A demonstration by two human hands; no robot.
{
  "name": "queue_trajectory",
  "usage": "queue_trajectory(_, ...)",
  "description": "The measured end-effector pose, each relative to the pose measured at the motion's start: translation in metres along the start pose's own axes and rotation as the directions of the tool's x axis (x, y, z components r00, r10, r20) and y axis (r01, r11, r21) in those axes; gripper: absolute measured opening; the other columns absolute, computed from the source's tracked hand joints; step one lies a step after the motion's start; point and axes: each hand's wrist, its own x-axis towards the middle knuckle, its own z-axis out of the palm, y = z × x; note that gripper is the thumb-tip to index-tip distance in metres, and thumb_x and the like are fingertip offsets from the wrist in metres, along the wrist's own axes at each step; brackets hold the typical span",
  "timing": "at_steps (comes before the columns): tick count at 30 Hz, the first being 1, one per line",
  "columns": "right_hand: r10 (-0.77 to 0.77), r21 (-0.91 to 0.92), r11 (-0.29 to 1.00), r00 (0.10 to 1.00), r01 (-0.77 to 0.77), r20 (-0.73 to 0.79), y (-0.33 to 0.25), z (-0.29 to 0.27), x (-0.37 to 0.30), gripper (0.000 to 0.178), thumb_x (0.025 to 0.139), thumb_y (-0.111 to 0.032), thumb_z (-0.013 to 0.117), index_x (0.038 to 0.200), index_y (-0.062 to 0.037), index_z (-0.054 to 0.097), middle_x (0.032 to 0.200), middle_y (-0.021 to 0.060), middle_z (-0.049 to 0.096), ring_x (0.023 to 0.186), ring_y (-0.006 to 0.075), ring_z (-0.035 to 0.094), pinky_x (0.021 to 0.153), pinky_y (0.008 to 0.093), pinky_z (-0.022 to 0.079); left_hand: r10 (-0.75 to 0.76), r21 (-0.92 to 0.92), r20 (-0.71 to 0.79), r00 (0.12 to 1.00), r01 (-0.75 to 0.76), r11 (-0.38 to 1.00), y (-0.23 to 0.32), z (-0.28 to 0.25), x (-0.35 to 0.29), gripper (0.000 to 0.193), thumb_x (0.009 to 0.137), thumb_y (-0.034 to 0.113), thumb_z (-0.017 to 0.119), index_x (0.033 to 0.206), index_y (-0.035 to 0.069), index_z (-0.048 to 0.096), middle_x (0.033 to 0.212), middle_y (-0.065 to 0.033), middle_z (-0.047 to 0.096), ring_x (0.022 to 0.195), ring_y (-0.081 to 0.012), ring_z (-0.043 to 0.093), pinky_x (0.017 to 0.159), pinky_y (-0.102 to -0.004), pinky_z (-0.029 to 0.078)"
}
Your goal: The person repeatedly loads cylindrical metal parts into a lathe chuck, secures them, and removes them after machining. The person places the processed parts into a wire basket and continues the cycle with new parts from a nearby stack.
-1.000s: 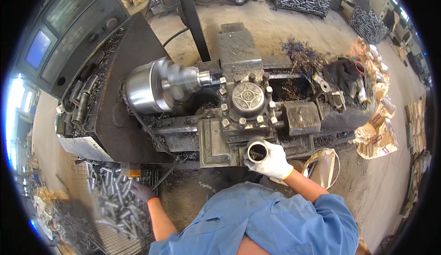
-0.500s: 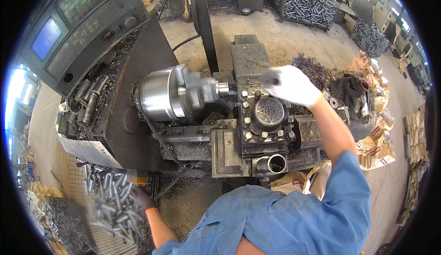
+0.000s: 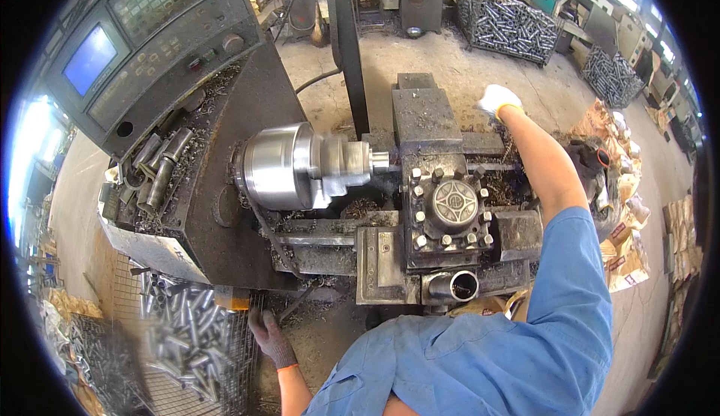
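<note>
My right hand [image 3: 499, 100], in a white glove, is stretched out beyond the lathe's tool post [image 3: 454, 205]. Its fingers look curled in; whatever they may hold is hidden. In a dark grey glove with an orange cuff, my left hand [image 3: 271, 339] hangs low beside a wire basket [image 3: 251, 348], fingers apart and nothing in them. Shiny metal tubes [image 3: 184, 326] fill that basket in a loose heap. The lathe chuck [image 3: 281, 167] has blurred jaws, as if spinning, and a bright round workpiece end [image 3: 381, 160] sticks out toward the tool post.
A control panel [image 3: 124, 90] with a lit screen stands at the left, loose metal parts [image 3: 165, 169] on the ledge below. A dark upright post [image 3: 350, 64] rises behind the chuck. Farther back are baskets of tubes [image 3: 514, 30]. Paper sacks [image 3: 626, 243] lie at the right.
My right hand has moved from above the tool post to farther right and away; the dark thing at its fingers no longer shows. My left hand has drawn right, off the tubes. The view has shifted.
</note>
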Motion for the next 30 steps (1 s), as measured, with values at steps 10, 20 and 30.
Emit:
queue_trajectory(10, -0.693, 0.637, 0.693, 0.556, 0.337, 0.459, -0.167, 0.021, -0.063, 0.056, 0.079, -0.047, 0.091, 0.099, 0.0048, 0.079, 0.085, 0.0108, 0.078, 0.072, 0.0228, 0.067, 0.071, 0.0393, 0.058, 0.567, 0.124, 0.641, 0.518, -0.798, 0.589, 0.202, 0.242, 0.175, 0.066, 0.105, 0.035, 0.065, 0.16, 0.002, 0.048, 0.159, -0.0225, 0.053, 0.15, -0.0363, 0.048, 0.126, -0.044, 0.035)
queue_trajectory(20, -0.248, -0.34, 0.885, 0.94, 0.318, 0.235, -0.062, -0.025, 0.014, 0.042, 0.088, -0.023, 0.071, 0.127, -0.0084, 0.079, 0.122, 0.0168, 0.08, 0.11, 0.0324, 0.077, 0.087, 0.047, 0.063, 0.519, 0.205, 0.715, 0.468, -0.851, 0.484, 0.215, 0.274, 0.198, 0.07, 0.106, 0.057, 0.057, 0.156, 0.008, 0.054, 0.159, -0.0167, 0.056, 0.146, -0.0415, 0.05, 0.128, -0.051, 0.031)
queue_trajectory(30, -0.81, 0.247, 0.567, 0.477, 0.786, 0.341, -0.188, 0.03, -0.08, 0.048, 0.076, -0.038, 0.084, 0.105, -0.0002, 0.079, 0.102, 0.022, 0.079, 0.093, 0.0354, 0.078, 0.086, 0.045, 0.061, 0.536, 0.295, 0.703, 0.468, -0.877, 0.38, 0.216, 0.279, 0.198, 0.063, 0.107, 0.05, 0.057, 0.157, 0.011, 0.055, 0.155, -0.0178, 0.06, 0.14, -0.0429, 0.054, 0.123, -0.051, 0.037)
